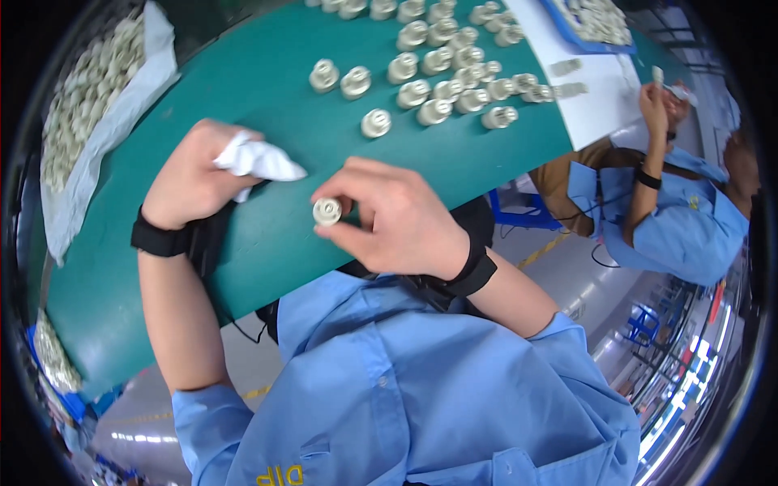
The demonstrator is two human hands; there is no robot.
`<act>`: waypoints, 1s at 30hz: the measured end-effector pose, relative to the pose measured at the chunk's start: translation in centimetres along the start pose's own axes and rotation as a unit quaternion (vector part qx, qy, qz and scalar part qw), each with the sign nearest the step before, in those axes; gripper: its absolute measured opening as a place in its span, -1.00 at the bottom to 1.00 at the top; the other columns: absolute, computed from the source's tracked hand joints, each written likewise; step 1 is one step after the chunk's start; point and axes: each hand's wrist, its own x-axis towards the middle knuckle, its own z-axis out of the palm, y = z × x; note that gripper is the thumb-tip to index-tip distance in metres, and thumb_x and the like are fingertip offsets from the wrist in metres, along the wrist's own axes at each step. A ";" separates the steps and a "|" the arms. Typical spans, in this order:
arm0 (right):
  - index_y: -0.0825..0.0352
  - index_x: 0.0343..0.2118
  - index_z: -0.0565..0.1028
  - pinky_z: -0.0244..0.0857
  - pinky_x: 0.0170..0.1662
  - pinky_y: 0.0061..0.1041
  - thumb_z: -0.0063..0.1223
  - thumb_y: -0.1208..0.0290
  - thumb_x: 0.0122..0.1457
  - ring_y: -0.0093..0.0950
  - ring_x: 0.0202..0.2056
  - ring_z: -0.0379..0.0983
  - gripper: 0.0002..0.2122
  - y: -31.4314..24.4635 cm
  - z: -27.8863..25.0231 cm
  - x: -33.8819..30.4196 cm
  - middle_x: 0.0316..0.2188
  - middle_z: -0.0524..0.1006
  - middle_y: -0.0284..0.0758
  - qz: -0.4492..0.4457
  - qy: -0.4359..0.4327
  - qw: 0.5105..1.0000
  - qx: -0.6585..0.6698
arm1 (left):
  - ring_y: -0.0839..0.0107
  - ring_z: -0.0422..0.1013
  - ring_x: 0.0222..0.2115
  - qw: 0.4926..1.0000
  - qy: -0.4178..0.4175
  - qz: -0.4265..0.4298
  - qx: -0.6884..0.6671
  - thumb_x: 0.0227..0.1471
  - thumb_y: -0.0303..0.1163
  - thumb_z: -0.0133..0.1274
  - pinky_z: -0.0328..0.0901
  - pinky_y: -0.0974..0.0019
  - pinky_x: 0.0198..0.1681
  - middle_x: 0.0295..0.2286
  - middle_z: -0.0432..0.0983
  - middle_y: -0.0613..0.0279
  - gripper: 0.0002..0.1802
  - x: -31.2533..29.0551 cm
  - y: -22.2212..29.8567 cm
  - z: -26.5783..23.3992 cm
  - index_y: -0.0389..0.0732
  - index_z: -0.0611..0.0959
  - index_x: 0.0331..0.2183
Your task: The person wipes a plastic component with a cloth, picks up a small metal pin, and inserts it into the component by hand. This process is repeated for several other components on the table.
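My left hand (194, 172) is closed around a crumpled white cloth (258, 157), whose pointed end sticks out toward the right. Between the thumb and fingers of my right hand (399, 212) is a small round cream-coloured part (327, 211), its ringed end facing up. Both hands are over the near part of the green table (267, 97), close together but apart. Beyond them, three similar cream parts stand a little away from the rest, the nearest being a stepped cylindrical part (376, 123). What the cloth may cover is hidden.
Several stepped cream parts (438, 61) stand grouped at the far middle. At left lies a white bag (121, 134) heaped with small cream parts. A blue tray (579, 40) of parts rests on white paper (596, 109) at far right. Another person (673, 202) works at the right.
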 end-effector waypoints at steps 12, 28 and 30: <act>0.30 -0.20 0.56 0.42 -0.28 -0.57 0.31 0.47 0.09 -0.51 -0.22 0.61 -0.78 -0.1 -19.6 3.0 -0.34 0.65 -0.35 0.023 0.118 0.916 -0.383 | 0.50 0.54 -0.41 0.977 0.135 -0.095 -0.133 -0.14 -0.66 0.23 0.39 0.41 -0.30 -0.45 0.65 0.25 -0.85 -0.6 -2.8 -0.9 -0.35 0.73 -0.39; 0.34 -0.26 0.62 0.37 -0.20 -0.44 0.38 0.35 0.03 -0.35 -0.26 0.49 -0.75 4.3 -22.8 3.6 -0.43 0.59 -0.30 0.009 0.118 0.853 -0.508 | 0.60 0.48 -0.47 0.981 0.118 -0.068 -0.140 -0.07 -0.66 0.20 0.31 0.45 -0.42 -0.47 0.65 0.32 -0.82 -0.4 -2.3 -0.6 -0.33 0.77 -0.33; 0.33 -0.23 0.61 0.33 -0.26 -0.54 0.34 0.39 0.09 -0.47 -0.33 0.47 -0.78 1.3 -21.3 2.3 -0.45 0.57 -0.36 0.014 0.164 0.878 -0.450 | 0.61 0.47 -0.48 0.980 0.118 -0.071 -0.142 -0.07 -0.66 0.20 0.31 0.45 -0.43 -0.47 0.65 0.32 -0.82 -0.6 -2.4 -0.5 -0.33 0.77 -0.33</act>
